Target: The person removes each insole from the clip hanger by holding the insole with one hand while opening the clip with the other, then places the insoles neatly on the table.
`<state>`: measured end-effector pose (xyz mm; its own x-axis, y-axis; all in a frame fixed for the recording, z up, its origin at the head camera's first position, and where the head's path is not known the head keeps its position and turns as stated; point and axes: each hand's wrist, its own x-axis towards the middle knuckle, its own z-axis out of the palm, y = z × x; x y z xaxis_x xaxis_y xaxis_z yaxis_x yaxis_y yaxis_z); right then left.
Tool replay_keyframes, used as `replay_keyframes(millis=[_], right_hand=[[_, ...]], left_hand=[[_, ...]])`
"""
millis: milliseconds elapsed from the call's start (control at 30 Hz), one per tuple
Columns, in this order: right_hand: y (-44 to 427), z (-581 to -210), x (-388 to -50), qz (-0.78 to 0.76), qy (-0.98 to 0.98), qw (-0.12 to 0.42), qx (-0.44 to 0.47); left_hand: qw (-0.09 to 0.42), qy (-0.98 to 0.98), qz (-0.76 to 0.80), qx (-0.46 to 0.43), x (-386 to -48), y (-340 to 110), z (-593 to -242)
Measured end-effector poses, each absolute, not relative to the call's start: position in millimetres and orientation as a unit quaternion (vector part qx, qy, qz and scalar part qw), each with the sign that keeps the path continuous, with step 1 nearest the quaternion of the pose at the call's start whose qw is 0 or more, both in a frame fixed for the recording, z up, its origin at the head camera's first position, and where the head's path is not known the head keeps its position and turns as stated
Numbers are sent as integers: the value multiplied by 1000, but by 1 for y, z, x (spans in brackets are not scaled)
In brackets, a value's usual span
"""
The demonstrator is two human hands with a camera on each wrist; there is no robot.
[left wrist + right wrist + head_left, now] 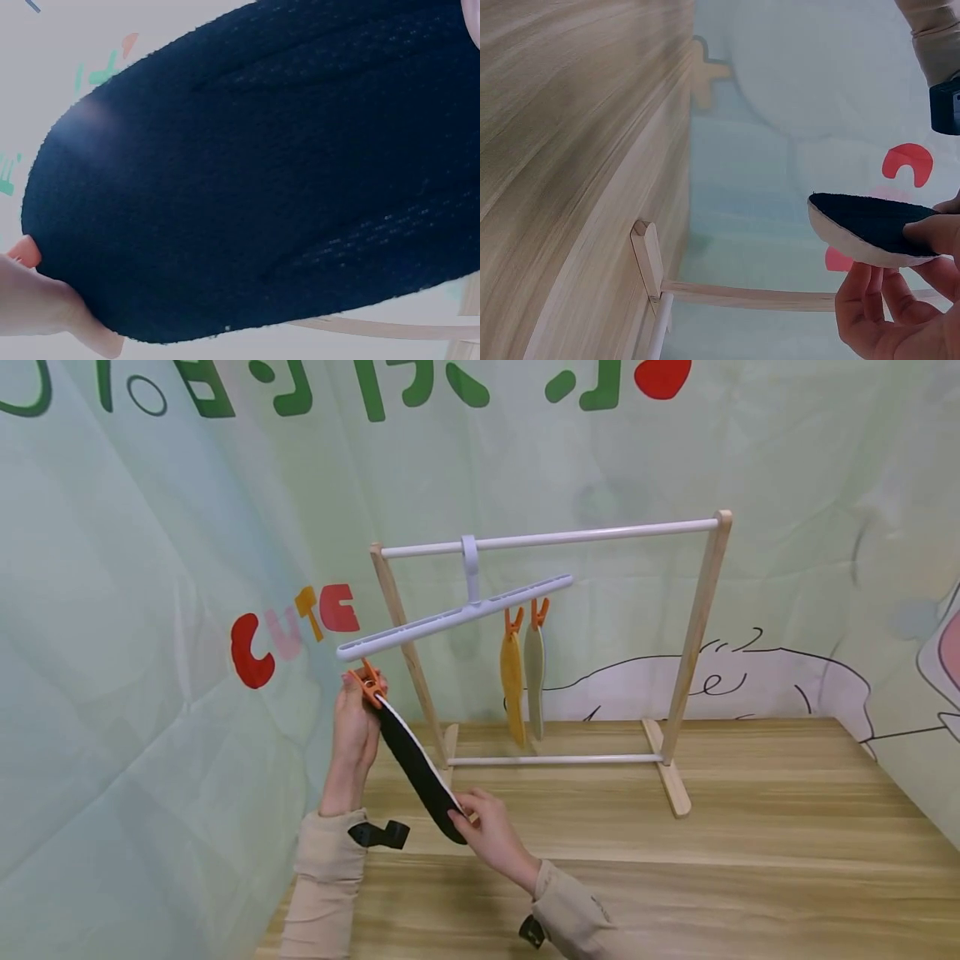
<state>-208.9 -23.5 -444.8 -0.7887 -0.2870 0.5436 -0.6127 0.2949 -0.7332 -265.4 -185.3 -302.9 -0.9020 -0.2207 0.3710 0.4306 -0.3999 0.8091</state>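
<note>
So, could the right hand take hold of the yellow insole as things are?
Probably not until it lets go: the right hand pinches the lower end of the black insole. Otherwise, nothing visible stands in front of the yellow insole.

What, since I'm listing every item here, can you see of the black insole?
The black insole looks long, thin and round-ended, with a dark, textured, fabric-like face and a whitish reverse. It is held slanted in the air, below the pale hanger's left end in the head view. An orange clip is at its upper end, where the left grip holds; the right grip pinches its lower end, thumb on the black face.
</note>
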Motion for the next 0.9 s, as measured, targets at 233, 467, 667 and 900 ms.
replay_keyframes(millis=[233, 467, 667, 900], right_hand=[[-20, -447, -211, 521, -792, 154, 277], [-16, -448, -213, 519, -797, 156, 268], [-12, -449, -212, 520, -791, 159, 281], [-8, -461, -212, 528, -788, 151, 279]], left_hand=[[201, -495, -839, -100, -266, -183, -304], [204, -491, -842, -94, -268, -182, -305], [204, -483, -847, -89, -268, -182, -305], [204, -484, -845, -94, -267, -185, -303]])
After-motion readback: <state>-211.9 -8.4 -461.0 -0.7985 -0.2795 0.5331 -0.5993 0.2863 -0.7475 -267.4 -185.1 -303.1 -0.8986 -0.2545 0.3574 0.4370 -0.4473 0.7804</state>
